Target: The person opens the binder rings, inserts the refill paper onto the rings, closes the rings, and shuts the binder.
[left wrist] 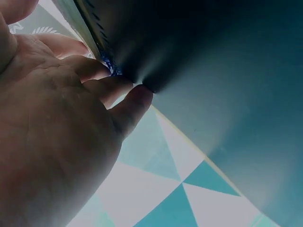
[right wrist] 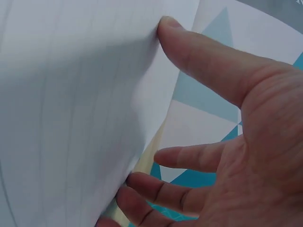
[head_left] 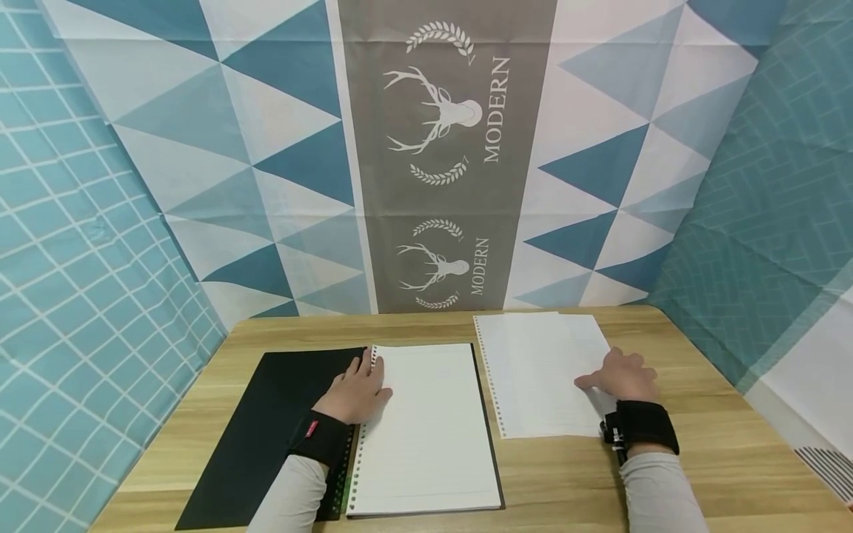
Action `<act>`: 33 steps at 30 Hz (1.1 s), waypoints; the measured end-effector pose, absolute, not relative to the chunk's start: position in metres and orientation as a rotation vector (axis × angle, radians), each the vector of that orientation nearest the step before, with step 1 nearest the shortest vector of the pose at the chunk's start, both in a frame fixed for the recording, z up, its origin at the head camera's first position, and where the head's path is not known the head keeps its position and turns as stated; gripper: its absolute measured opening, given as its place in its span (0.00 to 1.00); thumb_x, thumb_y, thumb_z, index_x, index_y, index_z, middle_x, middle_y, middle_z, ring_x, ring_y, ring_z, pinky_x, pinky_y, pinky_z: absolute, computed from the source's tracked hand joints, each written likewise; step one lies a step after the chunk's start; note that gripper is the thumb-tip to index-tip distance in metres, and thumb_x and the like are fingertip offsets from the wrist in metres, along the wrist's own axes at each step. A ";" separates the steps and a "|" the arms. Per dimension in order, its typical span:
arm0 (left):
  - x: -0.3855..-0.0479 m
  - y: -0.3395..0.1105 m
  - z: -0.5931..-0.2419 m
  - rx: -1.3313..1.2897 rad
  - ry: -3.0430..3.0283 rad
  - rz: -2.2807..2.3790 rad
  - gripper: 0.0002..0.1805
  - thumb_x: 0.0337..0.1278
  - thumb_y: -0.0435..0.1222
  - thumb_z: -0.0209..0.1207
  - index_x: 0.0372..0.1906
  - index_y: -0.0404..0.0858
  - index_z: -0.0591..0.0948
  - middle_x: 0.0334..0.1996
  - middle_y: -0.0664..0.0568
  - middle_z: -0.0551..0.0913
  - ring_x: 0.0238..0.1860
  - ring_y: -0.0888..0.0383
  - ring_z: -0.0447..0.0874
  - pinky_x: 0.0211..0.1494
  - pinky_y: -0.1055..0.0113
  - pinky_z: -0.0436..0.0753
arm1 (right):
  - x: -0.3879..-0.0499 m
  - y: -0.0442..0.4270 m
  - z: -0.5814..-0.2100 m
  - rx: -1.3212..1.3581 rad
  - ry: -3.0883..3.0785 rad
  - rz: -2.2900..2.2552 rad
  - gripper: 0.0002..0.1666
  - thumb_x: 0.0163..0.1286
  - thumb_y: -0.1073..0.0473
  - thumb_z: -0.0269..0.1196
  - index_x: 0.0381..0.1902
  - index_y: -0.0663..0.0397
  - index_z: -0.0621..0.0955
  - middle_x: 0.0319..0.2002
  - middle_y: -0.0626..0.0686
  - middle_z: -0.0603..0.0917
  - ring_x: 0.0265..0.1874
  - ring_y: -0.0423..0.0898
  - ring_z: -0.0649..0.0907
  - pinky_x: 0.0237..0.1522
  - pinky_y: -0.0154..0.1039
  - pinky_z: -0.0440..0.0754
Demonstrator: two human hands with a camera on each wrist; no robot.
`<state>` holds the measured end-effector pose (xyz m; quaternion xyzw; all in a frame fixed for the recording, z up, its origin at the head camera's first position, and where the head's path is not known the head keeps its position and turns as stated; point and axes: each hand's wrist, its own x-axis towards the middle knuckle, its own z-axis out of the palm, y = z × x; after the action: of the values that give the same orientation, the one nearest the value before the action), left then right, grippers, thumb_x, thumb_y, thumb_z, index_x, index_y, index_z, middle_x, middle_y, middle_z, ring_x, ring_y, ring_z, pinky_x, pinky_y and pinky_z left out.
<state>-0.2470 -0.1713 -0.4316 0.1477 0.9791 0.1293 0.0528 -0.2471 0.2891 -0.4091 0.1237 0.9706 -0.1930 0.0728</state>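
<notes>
A loose-leaf notebook lies spread out, its black cover on the left and its lined white pages on the right. My left hand rests over the upper spine with relaxed fingers, thumb over the page. In the left wrist view its fingertips touch the spine beside the dark cover. To the right are loose punched sheets, slightly fanned at the top. My right hand is at their right edge, thumb on the paper and the other fingers spread along the edge, not curled round it.
Everything lies on a wooden table. A patterned cloth with deer prints hangs behind its far edge. Blue tiled-pattern cloth stands at the left, green cloth at the right. Both wrists wear black bands.
</notes>
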 end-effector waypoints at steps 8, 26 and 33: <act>-0.245 -0.171 -0.423 0.430 2.907 0.483 0.37 0.76 0.48 0.53 0.80 0.35 0.57 0.82 0.33 0.43 0.81 0.31 0.45 0.78 0.33 0.55 | -0.250 0.295 -0.408 0.364 2.907 -0.634 0.60 0.60 0.46 0.72 0.65 0.87 0.55 0.54 0.88 0.60 0.51 0.85 0.68 0.51 0.70 0.73; -0.228 -0.148 -0.390 0.551 2.887 0.508 0.36 0.74 0.48 0.55 0.79 0.38 0.61 0.81 0.35 0.50 0.82 0.34 0.46 0.77 0.34 0.58 | -0.255 0.294 -0.413 0.387 2.899 -0.682 0.56 0.59 0.52 0.72 0.65 0.88 0.55 0.53 0.87 0.62 0.51 0.82 0.71 0.54 0.70 0.73; -0.226 -0.140 -0.389 0.558 2.887 0.472 0.35 0.74 0.48 0.56 0.78 0.39 0.63 0.81 0.35 0.52 0.81 0.34 0.51 0.76 0.34 0.60 | -0.257 0.295 -0.413 0.381 2.886 -0.745 0.53 0.59 0.56 0.72 0.64 0.87 0.55 0.54 0.87 0.64 0.49 0.76 0.76 0.51 0.66 0.79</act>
<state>-0.2257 -0.1401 -0.3890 0.1866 0.9662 0.1578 0.0816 -0.2569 0.2949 -0.4130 0.1264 0.9583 -0.2472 0.0682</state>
